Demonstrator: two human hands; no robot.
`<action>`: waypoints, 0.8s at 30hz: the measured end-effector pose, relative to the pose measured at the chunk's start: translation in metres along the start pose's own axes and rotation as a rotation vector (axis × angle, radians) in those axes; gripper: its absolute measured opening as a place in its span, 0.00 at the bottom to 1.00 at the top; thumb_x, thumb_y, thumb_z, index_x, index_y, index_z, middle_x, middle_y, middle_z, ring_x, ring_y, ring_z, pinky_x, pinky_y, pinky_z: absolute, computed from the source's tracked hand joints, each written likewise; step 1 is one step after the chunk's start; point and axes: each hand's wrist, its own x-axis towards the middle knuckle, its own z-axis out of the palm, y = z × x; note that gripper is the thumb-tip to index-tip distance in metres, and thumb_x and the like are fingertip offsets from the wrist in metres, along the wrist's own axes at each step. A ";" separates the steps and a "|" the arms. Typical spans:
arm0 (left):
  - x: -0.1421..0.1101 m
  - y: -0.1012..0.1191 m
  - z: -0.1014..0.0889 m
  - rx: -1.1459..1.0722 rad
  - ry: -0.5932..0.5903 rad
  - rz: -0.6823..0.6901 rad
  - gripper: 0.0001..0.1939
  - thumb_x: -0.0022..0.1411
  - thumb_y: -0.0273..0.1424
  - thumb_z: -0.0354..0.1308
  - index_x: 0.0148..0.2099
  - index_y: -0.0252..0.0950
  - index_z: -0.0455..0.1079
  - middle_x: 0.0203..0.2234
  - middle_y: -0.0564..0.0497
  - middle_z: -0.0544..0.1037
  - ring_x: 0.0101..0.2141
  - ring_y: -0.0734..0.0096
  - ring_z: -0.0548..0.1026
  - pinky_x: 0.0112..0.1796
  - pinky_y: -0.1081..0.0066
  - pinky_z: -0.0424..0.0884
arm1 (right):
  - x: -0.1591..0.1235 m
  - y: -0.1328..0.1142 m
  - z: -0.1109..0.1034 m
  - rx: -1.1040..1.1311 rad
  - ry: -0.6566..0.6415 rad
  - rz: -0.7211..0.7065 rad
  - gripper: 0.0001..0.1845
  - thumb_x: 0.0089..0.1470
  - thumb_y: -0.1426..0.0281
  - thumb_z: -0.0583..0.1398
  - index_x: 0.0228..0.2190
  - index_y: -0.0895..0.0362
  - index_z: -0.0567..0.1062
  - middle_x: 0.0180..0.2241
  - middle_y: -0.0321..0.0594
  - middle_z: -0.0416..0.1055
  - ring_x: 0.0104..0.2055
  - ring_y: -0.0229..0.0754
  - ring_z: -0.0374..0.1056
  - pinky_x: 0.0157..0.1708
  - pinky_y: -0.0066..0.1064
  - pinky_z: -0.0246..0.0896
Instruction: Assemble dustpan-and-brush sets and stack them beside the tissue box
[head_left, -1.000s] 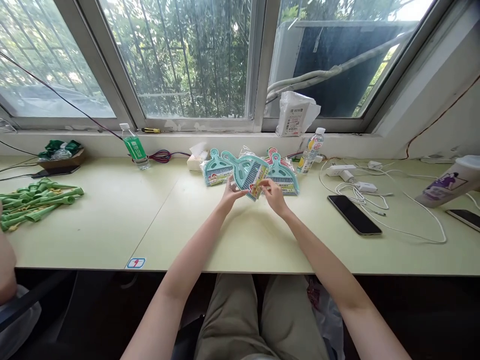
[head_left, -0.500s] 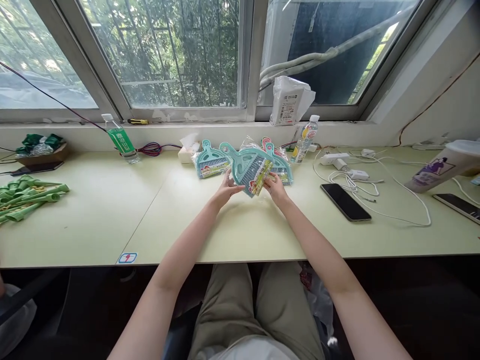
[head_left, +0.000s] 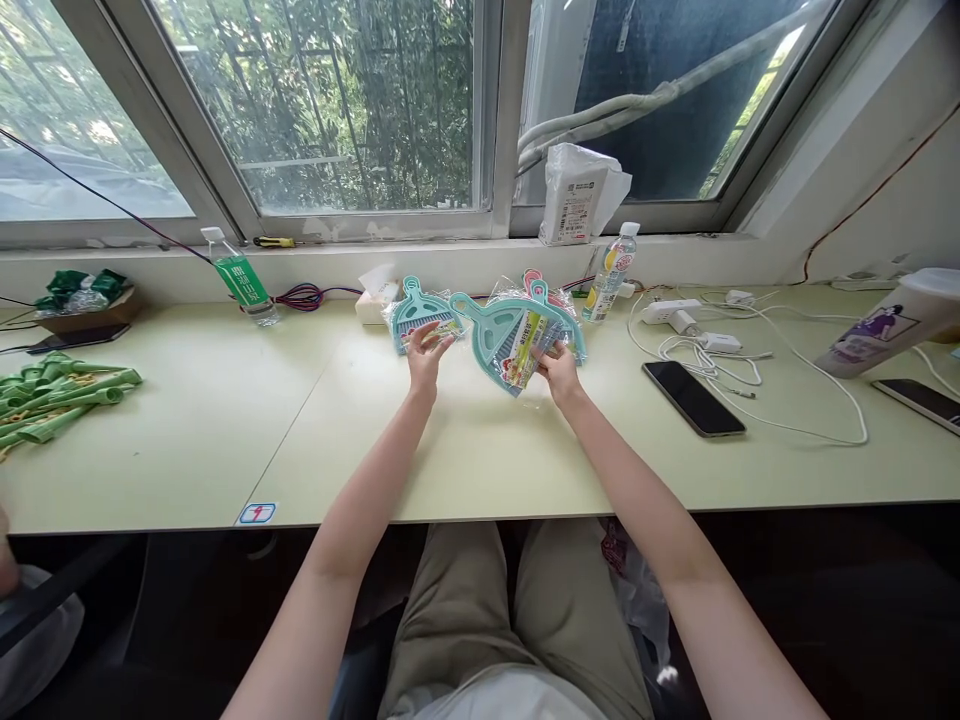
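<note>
My right hand (head_left: 559, 371) grips the lower edge of a teal dustpan-and-brush set (head_left: 504, 335) in clear wrap, held tilted just above the pale green table (head_left: 480, 450). My left hand (head_left: 426, 358) has closed its fingers on the bottom of a second teal set (head_left: 417, 313) lying further left. More wrapped sets, one with a pink handle (head_left: 531, 281), lie in a pile behind the one in my right hand.
A black phone (head_left: 694, 398), white cables and a power strip (head_left: 671, 312) lie to the right, with a bottle (head_left: 609, 283) near the pile. A green-labelled bottle (head_left: 241, 285) and a tissue box (head_left: 373, 303) stand at the back. Green plastic parts (head_left: 52, 396) lie far left.
My left hand let go of the set both hands held and moved left onto the second set. My right hand keeps the first set, turned over and shifted slightly right.
</note>
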 end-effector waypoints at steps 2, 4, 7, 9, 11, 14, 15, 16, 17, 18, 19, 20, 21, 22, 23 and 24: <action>-0.002 0.005 -0.001 0.116 0.045 0.120 0.09 0.49 0.33 0.69 0.34 0.40 0.75 0.48 0.49 0.72 0.51 0.63 0.70 0.47 0.69 0.68 | 0.000 0.000 0.000 0.014 0.012 0.000 0.19 0.41 0.69 0.69 0.37 0.53 0.71 0.39 0.40 0.78 0.42 0.47 0.75 0.43 0.43 0.75; -0.006 0.011 0.002 0.202 0.013 0.216 0.05 0.50 0.33 0.68 0.29 0.39 0.75 0.48 0.49 0.71 0.51 0.62 0.69 0.47 0.67 0.68 | 0.000 0.000 -0.001 0.015 0.023 0.003 0.19 0.41 0.69 0.69 0.38 0.53 0.71 0.39 0.39 0.78 0.41 0.46 0.75 0.43 0.43 0.75; -0.015 0.016 0.010 0.238 -0.059 0.272 0.04 0.50 0.32 0.68 0.28 0.40 0.76 0.47 0.48 0.70 0.48 0.62 0.70 0.49 0.65 0.68 | 0.000 0.001 -0.001 0.000 0.021 0.001 0.19 0.42 0.68 0.68 0.37 0.52 0.71 0.39 0.39 0.78 0.40 0.45 0.75 0.44 0.43 0.75; -0.019 0.017 0.015 0.242 -0.090 0.277 0.05 0.50 0.31 0.68 0.27 0.39 0.75 0.46 0.48 0.70 0.47 0.63 0.70 0.50 0.64 0.67 | 0.000 0.001 -0.001 -0.003 0.017 0.001 0.19 0.42 0.68 0.69 0.37 0.52 0.72 0.39 0.39 0.78 0.40 0.45 0.75 0.43 0.43 0.75; -0.021 0.016 0.017 0.250 -0.101 0.277 0.06 0.50 0.31 0.68 0.26 0.39 0.74 0.45 0.48 0.69 0.47 0.62 0.69 0.49 0.64 0.67 | 0.000 0.001 -0.001 0.003 0.015 0.004 0.19 0.41 0.68 0.69 0.37 0.52 0.72 0.40 0.39 0.78 0.40 0.45 0.75 0.43 0.43 0.75; -0.020 0.015 0.017 0.268 -0.080 0.271 0.07 0.48 0.31 0.69 0.26 0.39 0.73 0.43 0.48 0.69 0.48 0.62 0.68 0.44 0.67 0.68 | 0.000 0.001 -0.001 -0.001 0.004 0.004 0.19 0.41 0.68 0.69 0.37 0.52 0.72 0.39 0.39 0.78 0.40 0.46 0.75 0.43 0.42 0.75; -0.020 0.014 0.017 0.281 -0.071 0.276 0.07 0.48 0.32 0.69 0.26 0.39 0.74 0.42 0.48 0.69 0.48 0.62 0.68 0.43 0.68 0.68 | -0.001 0.001 0.000 -0.004 0.001 0.003 0.18 0.41 0.68 0.69 0.37 0.52 0.72 0.39 0.38 0.78 0.40 0.46 0.75 0.42 0.42 0.75; -0.019 0.014 0.016 0.299 -0.064 0.285 0.07 0.49 0.32 0.69 0.27 0.39 0.74 0.42 0.48 0.69 0.48 0.62 0.69 0.41 0.69 0.68 | -0.001 0.001 0.000 -0.006 -0.001 0.003 0.18 0.41 0.68 0.69 0.37 0.52 0.72 0.38 0.38 0.78 0.40 0.45 0.75 0.42 0.41 0.75; -0.018 0.014 0.016 0.322 -0.062 0.300 0.06 0.49 0.33 0.69 0.28 0.39 0.75 0.42 0.48 0.70 0.47 0.63 0.69 0.40 0.70 0.68 | -0.001 0.001 0.000 -0.006 -0.001 0.004 0.19 0.41 0.68 0.69 0.37 0.52 0.72 0.37 0.38 0.79 0.40 0.45 0.75 0.42 0.41 0.75; -0.018 0.013 0.015 0.347 -0.062 0.317 0.06 0.50 0.34 0.69 0.29 0.39 0.75 0.43 0.48 0.70 0.46 0.64 0.70 0.39 0.70 0.68 | -0.002 0.001 0.001 -0.004 -0.001 0.007 0.19 0.41 0.68 0.69 0.37 0.53 0.72 0.37 0.38 0.79 0.40 0.45 0.75 0.42 0.41 0.75; -0.017 0.012 0.015 0.371 -0.065 0.334 0.06 0.51 0.34 0.68 0.30 0.39 0.76 0.44 0.48 0.70 0.44 0.66 0.71 0.39 0.70 0.68 | -0.002 0.000 0.002 -0.001 -0.001 0.010 0.19 0.41 0.68 0.69 0.37 0.53 0.72 0.36 0.38 0.79 0.39 0.45 0.76 0.42 0.40 0.75; -0.016 0.011 0.015 0.390 -0.069 0.349 0.06 0.51 0.35 0.68 0.31 0.40 0.76 0.44 0.48 0.71 0.43 0.67 0.71 0.38 0.70 0.68 | -0.003 0.000 0.002 0.002 -0.001 0.013 0.19 0.41 0.69 0.69 0.37 0.54 0.72 0.36 0.38 0.79 0.39 0.45 0.76 0.42 0.40 0.75; -0.016 0.011 0.014 0.401 -0.073 0.362 0.06 0.52 0.36 0.68 0.31 0.40 0.77 0.45 0.48 0.71 0.42 0.68 0.71 0.37 0.70 0.68 | -0.003 -0.001 0.003 0.004 -0.002 0.015 0.19 0.41 0.69 0.69 0.37 0.54 0.72 0.35 0.38 0.79 0.39 0.44 0.76 0.43 0.40 0.75; -0.015 0.010 0.014 0.406 -0.075 0.372 0.06 0.52 0.36 0.67 0.31 0.40 0.77 0.45 0.48 0.71 0.41 0.69 0.72 0.37 0.70 0.68 | -0.004 -0.002 0.003 0.006 -0.003 0.017 0.19 0.41 0.70 0.69 0.37 0.54 0.72 0.35 0.38 0.79 0.39 0.44 0.76 0.43 0.40 0.75; -0.015 0.009 0.014 0.407 -0.075 0.380 0.06 0.53 0.37 0.67 0.32 0.40 0.78 0.45 0.48 0.71 0.40 0.69 0.72 0.37 0.70 0.68 | -0.004 -0.002 0.004 0.007 -0.005 0.019 0.19 0.42 0.70 0.69 0.37 0.54 0.72 0.35 0.38 0.79 0.39 0.44 0.76 0.43 0.40 0.75; -0.015 0.009 0.014 0.407 -0.075 0.383 0.07 0.53 0.38 0.67 0.32 0.41 0.78 0.45 0.47 0.72 0.40 0.69 0.72 0.36 0.70 0.68 | -0.004 -0.003 0.004 0.007 -0.007 0.020 0.19 0.42 0.70 0.69 0.37 0.54 0.72 0.35 0.37 0.79 0.39 0.44 0.76 0.43 0.40 0.75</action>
